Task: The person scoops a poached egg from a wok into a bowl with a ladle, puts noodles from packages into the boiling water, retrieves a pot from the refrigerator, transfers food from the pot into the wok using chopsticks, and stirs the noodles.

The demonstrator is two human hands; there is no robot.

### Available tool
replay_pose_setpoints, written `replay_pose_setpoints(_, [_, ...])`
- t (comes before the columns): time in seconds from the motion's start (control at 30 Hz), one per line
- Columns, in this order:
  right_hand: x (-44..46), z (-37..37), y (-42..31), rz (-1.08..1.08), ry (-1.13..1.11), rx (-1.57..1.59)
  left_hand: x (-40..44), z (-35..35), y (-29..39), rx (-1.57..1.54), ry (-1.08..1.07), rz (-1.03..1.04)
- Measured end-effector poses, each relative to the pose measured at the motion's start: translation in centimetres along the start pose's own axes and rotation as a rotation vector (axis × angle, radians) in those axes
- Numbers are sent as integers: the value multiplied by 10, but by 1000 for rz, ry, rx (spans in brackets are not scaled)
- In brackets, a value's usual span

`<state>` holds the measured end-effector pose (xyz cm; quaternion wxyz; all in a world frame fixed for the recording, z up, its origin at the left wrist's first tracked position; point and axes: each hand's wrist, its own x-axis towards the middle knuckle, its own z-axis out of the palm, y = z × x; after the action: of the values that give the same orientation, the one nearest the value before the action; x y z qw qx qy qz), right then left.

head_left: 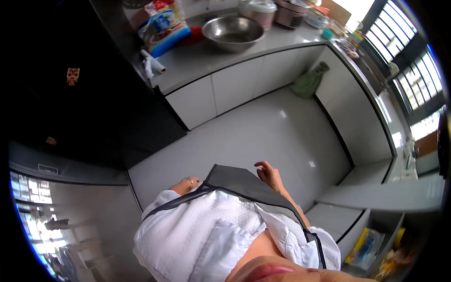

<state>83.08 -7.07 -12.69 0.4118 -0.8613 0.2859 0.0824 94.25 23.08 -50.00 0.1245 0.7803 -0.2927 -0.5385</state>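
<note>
Strong daylight comes through the window [391, 32] at 2 o'clock, its panes blown out nearly to white. Small glints sit on the floor [235, 145] at 2 and between 3 and 4. The black front [98, 105] at 10 loses nearly all detail, while the glossy panel [91, 216] at 8 mirrors bright panes. The shirt [197, 235] near 6 is softly lit. Wide-lens distortion bows the counter [398, 128] at 3; corners go black, bluish fringes edge 8 and 2, and packets [364, 246] at 4 look soft.
</note>
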Motion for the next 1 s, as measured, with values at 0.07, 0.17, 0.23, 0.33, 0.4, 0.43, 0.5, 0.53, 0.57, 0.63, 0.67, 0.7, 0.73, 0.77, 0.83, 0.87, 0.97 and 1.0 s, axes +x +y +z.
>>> replay_pose_setpoints(0.07, [43,7,-22,-80,-63,-21,17,-28,-13,-10,89,19])
replay_pose_setpoints(0.17, [101,14,-40,-198,-166,-88,15,-70,-17,-109,177,22])
replay_pose_setpoints(0.23, [135,14,-55,-134,-293,40,3,-110,-10,-215,245,32])
replay_pose_setpoints(0.33, [201,1,-63,-162,-336,64,-6,-162,2,-439,255,-61])
replay_pose_setpoints(0.4, [244,-23,-81,-181,-364,94,14,-181,-2,-652,359,-59])
replay_pose_setpoints(0.43, [272,-35,-89,-221,-364,117,27,-196,-3,-855,459,-42])
replay_pose_setpoints(0.5, [355,-71,-115,-300,-386,95,34,-277,35,-915,594,-37])
replay_pose_setpoints(0.53, [384,-80,-127,-306,-394,87,30,-308,55,-957,704,-22])
replay_pose_setpoints(0.57, [417,-90,-140,-340,-415,74,35,-332,67,-968,722,-27])
replay_pose_setpoints(0.63, [482,-102,-173,-402,-439,67,51,-377,86,-1063,800,-5])
replay_pose_setpoints(0.67, [517,-103,-191,-422,-476,75,62,-396,88,-1043,802,17])
replay_pose_setpoints(0.7, [550,-103,-211,-441,-514,82,70,-412,92,-1048,829,17])
replay_pose_setpoints(0.73, [588,-102,-228,-596,-489,-99,71,-429,101,-1102,857,65])
replay_pose_setpoints(0.77, [627,-90,-236,-601,-501,-30,67,-443,108,-1151,874,106])
replay_pose_setpoints(0.83, [695,-67,-269,-706,-506,-52,63,-465,114,-1159,908,92])
replay_pose_setpoints(0.87, [732,-47,-279,-573,-611,128,62,-468,111,-1231,935,85])
replay_pose_setpoints(0.97, [828,24,-287,-642,-508,155,62,-471,94,-1375,975,55])
replay_pose_setpoints(1.0, [849,42,-294,-651,-424,75,63,-476,85,-1452,973,34])
